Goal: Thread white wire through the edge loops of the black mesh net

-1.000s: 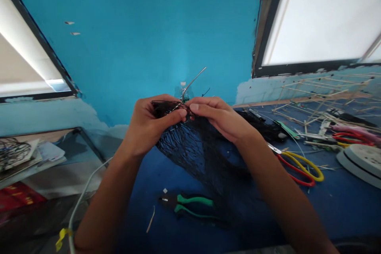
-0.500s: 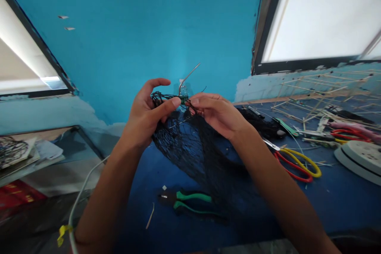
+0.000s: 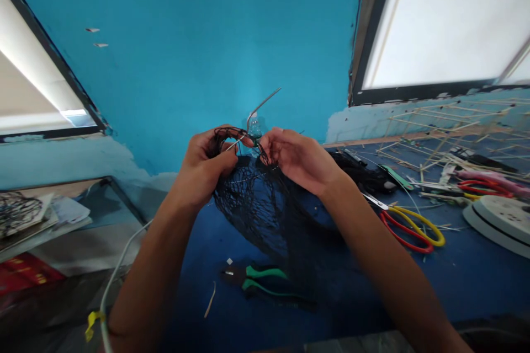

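Observation:
A dark mesh net (image 3: 256, 215) hangs from both hands down over the blue table. My left hand (image 3: 206, 162) is closed on the gathered upper edge of the net, its thumb near a bent metal wire (image 3: 264, 101). The wire runs through the net's edge and its free end points up to the right. With fingertips pinched together, my right hand (image 3: 295, 155) grips the net's edge on the other side of the wire. Behind the hands stands a clear plastic bottle (image 3: 254, 126), partly hidden.
Green-handled pliers (image 3: 256, 276) lie in front, partly under the net. To the right are red-and-yellow scissors (image 3: 409, 223), a white reel (image 3: 499, 220), a green cutter (image 3: 398, 176) and a frame of thin sticks (image 3: 451, 121). A pale cable (image 3: 114, 281) passes by my left forearm.
My left index finger has come down and my thumb has drawn back, uncovering more of the wire in the net's edge. The right fingers have curled slightly; the wire has shifted a little.

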Motion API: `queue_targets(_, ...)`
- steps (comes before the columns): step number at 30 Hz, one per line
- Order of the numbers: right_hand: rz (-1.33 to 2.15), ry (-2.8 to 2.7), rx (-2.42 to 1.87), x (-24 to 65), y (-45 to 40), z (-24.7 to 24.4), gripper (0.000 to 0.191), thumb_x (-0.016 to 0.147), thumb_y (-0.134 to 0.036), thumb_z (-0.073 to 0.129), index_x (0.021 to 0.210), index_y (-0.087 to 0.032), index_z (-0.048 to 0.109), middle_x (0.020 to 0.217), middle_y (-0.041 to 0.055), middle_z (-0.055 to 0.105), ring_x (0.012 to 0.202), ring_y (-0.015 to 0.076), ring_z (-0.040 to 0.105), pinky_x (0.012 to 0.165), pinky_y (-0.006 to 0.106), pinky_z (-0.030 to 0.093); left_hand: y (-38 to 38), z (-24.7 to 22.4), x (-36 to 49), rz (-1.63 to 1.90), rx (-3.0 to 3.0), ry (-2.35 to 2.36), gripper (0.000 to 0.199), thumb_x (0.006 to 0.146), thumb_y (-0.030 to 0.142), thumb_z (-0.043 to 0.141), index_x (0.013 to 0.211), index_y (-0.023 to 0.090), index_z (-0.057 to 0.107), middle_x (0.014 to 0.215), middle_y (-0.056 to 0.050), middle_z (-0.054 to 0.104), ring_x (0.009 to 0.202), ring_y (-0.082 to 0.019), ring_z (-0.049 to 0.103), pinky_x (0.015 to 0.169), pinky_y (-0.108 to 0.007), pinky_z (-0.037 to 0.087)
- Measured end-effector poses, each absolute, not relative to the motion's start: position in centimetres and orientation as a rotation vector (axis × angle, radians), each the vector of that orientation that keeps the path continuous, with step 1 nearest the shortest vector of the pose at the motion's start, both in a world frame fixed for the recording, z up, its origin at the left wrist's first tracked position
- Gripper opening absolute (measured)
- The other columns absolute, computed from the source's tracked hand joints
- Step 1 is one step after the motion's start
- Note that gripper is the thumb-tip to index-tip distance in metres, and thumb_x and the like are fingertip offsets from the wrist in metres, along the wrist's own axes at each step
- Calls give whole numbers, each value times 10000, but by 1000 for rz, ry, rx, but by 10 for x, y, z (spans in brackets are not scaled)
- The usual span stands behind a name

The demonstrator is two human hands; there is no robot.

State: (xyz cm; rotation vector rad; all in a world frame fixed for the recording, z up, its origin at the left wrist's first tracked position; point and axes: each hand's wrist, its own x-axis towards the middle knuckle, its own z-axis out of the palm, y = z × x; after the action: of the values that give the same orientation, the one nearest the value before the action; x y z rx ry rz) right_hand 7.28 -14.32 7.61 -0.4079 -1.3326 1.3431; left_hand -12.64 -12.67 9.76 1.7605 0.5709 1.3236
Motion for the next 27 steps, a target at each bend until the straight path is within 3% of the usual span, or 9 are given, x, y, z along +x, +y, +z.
queue_targets(4, 1379, -1352, -529, 86, -149, 85, 271, 935, -457, 634, 947, -192, 688, 841, 18, 607, 674, 114, 532, 644, 266, 421, -115, 104, -140, 1218, 1758, 386, 270, 708, 352, 806, 906, 171, 776, 470, 71, 341, 395, -50, 228, 381, -235, 165)
queue_targets(8, 1295, -1491, -692, 103, -161, 94, 256, 967, -442, 588, 996, -193, 641, 758, 6, 579, 623, 111, 485, 586, 261, 373, -104, 107, -148, 1404, 1753, 345, 398, 738, 587, 780, 774, 191, 772, 408, 97, 216, 364, -49, 144, 354, -249, 145)
queue_targets(12, 936, -1709, -924, 114, -169, 95, 200, 990, -401, 584, 990, -202, 604, 748, -15, 520, 652, 106, 436, 587, 263, 325, -104, 107, -149, 1578, 1690, 421, 348, 704, 526, 844, 660, 206, 716, 398, 87, 252, 341, -42, 199, 339, -237, 154)
queue_targets(17, 420, -1641, -931, 115, -155, 87, 131, 970, -296, 604, 949, -230, 493, 831, -26, 475, 667, 98, 404, 609, 275, 343, -115, 106, -148, 1714, 1663, 447, 286, 695, 451, 888, 685, 222, 716, 468, 35, 463, 376, -54, 336, 352, -244, 173)
queue_targets(22, 525, -1557, -768, 109, -141, 83, 133, 942, -252, 620, 1057, -218, 563, 886, 4, 619, 700, 106, 481, 623, 287, 354, -126, 104, -143, 1729, 1809, 433, 200, 779, 372, 844, 714, 215, 739, 471, 54, 431, 392, -54, 358, 347, -230, 180)
queue_targets(27, 565, -1498, -786, 100, -141, 82, 113, 926, -258, 622, 997, -193, 680, 876, 31, 709, 794, 134, 600, 694, 303, 397, -136, 101, -139, 1665, 1820, 430, 138, 800, 330, 838, 761, 231, 751, 580, 25, 572, 429, -50, 388, 359, -226, 249)
